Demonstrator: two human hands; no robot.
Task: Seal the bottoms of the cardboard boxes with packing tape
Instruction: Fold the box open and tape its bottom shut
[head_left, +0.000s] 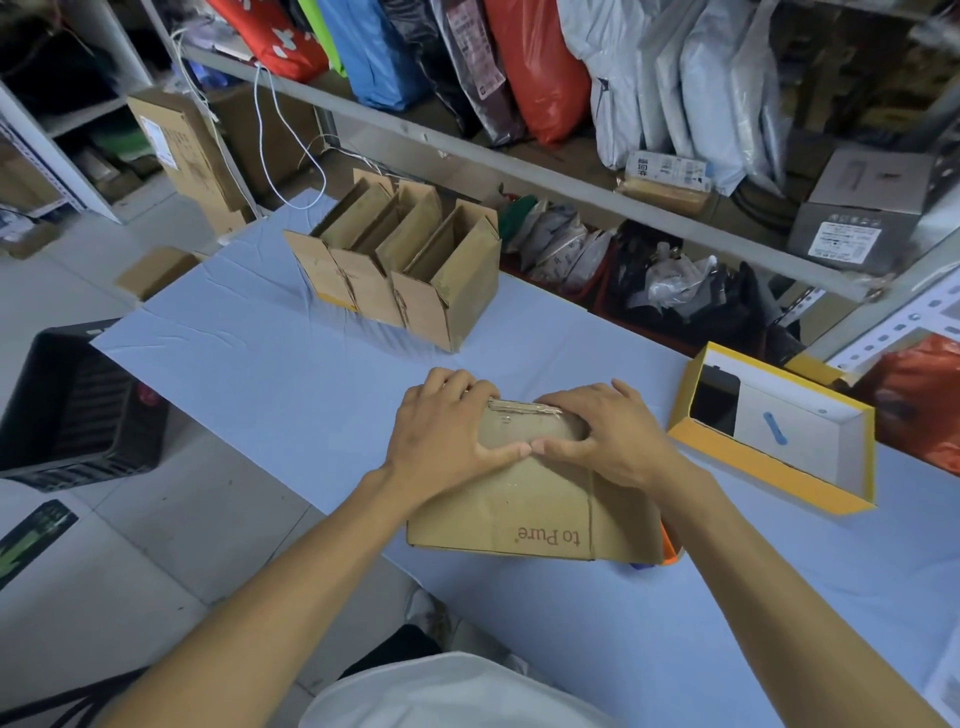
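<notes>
A brown cardboard box (524, 504) printed "to Pure" lies on the blue table (270, 379) right in front of me. My left hand (447, 431) lies over its far left corner, the fingers curled over the far edge. My right hand (602, 436) covers the far right part, fingers spread. Both thumbs press on the top flap and their tips meet at the middle. Something orange (669, 545) pokes out from behind the box's right side; what it is cannot be told.
Three open cardboard boxes (400, 265) stand in a row at the table's far side. A yellow-edged tray box (774, 431) sits to the right. A black crate (78, 410) stands on the floor at left. Shelves with bagged parcels (571, 67) run behind.
</notes>
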